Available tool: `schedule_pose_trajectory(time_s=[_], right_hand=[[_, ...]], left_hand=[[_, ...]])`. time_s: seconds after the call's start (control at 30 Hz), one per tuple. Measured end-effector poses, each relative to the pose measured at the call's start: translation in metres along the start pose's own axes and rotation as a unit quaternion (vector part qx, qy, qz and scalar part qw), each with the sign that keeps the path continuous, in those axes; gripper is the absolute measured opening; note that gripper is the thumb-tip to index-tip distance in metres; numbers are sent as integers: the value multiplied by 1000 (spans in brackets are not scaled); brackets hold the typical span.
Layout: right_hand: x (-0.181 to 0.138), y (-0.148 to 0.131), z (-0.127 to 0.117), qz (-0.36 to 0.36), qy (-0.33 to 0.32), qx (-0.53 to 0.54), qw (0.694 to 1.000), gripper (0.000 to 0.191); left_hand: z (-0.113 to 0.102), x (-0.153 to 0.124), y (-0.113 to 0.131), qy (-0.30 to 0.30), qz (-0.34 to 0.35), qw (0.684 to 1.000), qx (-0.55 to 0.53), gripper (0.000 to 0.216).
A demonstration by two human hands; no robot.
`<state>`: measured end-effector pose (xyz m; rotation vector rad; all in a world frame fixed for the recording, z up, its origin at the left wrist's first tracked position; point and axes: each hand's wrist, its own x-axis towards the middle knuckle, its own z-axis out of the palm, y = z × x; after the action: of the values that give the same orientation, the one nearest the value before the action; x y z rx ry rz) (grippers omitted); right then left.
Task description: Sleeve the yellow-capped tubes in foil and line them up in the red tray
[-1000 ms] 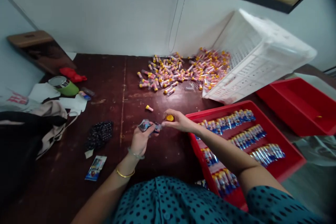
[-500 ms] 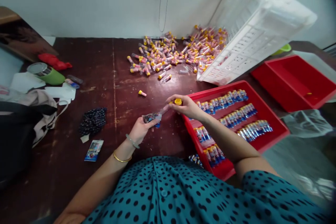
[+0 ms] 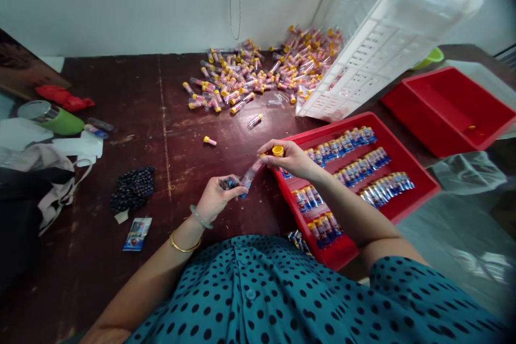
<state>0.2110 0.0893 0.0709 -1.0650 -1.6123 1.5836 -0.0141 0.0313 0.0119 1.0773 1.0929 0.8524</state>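
Observation:
Between the thumb and fingers of my left hand (image 3: 220,193) is a small printed plastic wrapper (image 3: 229,183), dark with a blue end. My right hand (image 3: 288,157) grips a clear tube (image 3: 253,170) with pink contents, tilted toward the wrapper. The tube's lower end meets the wrapper's mouth; my left thumb partly hides how deep it reaches. A round yellow cap (image 3: 278,151) also shows at my right fingers, perhaps of a second tube. To the right, a red tray (image 3: 322,193) holds rows of wrapped yellow-capped tubes (image 3: 346,145).
A heap of yellow-capped tubes (image 3: 242,83) lies against the wall beside a tilted white crate (image 3: 374,48). One short capped tube (image 3: 210,141) lies apart. A flat packet (image 3: 137,234), dark patterned cloth (image 3: 132,189) and green cup (image 3: 60,118) are left; another red bin (image 3: 427,118) stands right.
The tube in my right hand has come down to the wrapper, overlapping its mouth. My left fingers have curled closer around the wrapper. The whole view has shifted slightly.

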Motion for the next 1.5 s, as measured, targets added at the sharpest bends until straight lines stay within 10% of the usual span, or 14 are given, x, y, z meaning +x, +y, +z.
schedule_pose_trajectory(time_s=[0.4, 1.0, 1.27, 1.5], right_hand=[[-54, 35, 25, -70, 71, -111, 989, 21], [-81, 42, 25, -43, 115, -19, 992, 22], [-114, 29, -73, 26, 280, -56, 958, 25], [-132, 75, -78, 137, 140, -264, 945, 22]], left_hand=[[40, -9, 6, -99, -128, 962, -221, 30], [65, -8, 11, -99, -99, 980, -142, 31], [66, 2, 4, -118, -134, 974, -136, 31], [76, 1, -10, -178, -176, 961, -116, 37]])
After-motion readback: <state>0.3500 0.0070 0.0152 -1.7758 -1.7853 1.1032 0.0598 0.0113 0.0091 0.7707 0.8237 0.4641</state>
